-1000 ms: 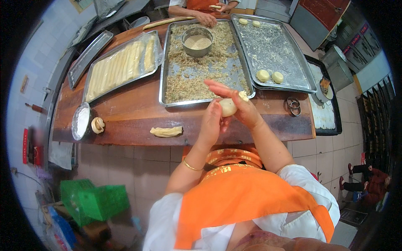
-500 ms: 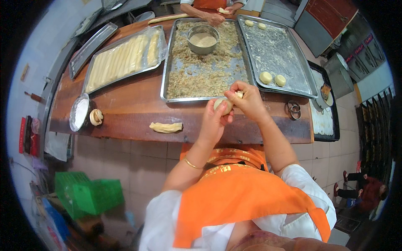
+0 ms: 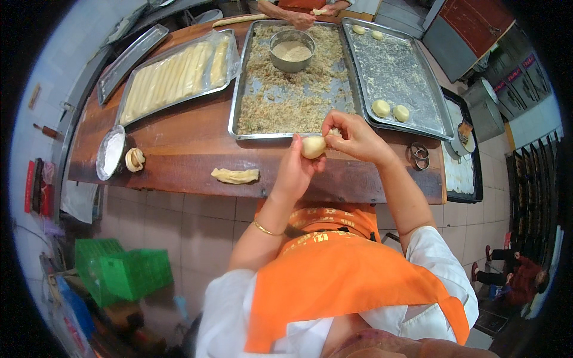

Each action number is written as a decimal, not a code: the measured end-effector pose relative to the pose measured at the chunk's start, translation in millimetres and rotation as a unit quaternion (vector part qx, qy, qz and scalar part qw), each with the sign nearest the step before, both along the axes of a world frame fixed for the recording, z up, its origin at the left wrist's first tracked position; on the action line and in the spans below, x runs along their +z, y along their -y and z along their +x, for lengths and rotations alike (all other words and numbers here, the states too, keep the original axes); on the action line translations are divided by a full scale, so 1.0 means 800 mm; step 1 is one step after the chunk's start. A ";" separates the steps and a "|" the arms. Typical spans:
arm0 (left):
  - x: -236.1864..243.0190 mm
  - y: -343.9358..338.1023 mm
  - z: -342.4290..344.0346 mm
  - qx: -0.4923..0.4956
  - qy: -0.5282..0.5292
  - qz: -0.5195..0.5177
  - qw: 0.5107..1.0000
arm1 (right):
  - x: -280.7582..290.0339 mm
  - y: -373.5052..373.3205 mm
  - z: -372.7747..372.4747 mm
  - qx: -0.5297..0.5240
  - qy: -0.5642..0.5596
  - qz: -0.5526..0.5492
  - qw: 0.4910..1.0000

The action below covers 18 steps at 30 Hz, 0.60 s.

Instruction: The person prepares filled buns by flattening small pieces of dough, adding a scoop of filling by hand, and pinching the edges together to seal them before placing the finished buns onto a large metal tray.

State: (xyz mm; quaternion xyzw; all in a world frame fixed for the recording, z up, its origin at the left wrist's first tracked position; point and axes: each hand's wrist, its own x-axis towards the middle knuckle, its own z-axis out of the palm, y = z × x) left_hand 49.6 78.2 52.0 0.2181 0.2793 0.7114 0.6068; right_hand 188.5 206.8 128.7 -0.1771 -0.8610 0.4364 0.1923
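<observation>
1. The left hand (image 3: 296, 170) holds a pale dough ball (image 3: 313, 147) in a closed grip, fingers curled around its lower side.
2. The right hand (image 3: 356, 137) rests on the ball from above, its fingertips (image 3: 332, 127) pinched together at the top of the dough.
3. The ball hangs in the air over the front edge of the wooden worktop (image 3: 179, 146), just in front of the crumb-filled tray (image 3: 286, 101).
4. A metal bowl (image 3: 292, 51) of pale filling stands in that tray.
5. To the right, a second tray (image 3: 397, 71) carries two shaped dough rounds (image 3: 391, 110) near its front rim.
6. On the left, a covered tray (image 3: 173, 74) holds long dough strips.
7. A loose dough piece (image 3: 236, 175) lies on the worktop, left of the hands and well apart from them.
8. Another person's hands (image 3: 298, 15) work at the far edge.
</observation>
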 end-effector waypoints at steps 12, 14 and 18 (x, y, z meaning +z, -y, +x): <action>0.027 0.003 0.009 0.050 -0.010 -0.033 0.998 | 0.014 0.016 -0.003 0.031 -0.024 0.105 0.994; 0.017 0.008 -0.004 0.019 -0.065 -0.014 0.998 | 0.016 0.019 -0.003 0.036 -0.018 0.110 0.993; 0.011 0.001 -0.003 0.030 -0.143 -0.075 0.986 | 0.023 0.023 -0.004 0.079 0.000 0.172 0.982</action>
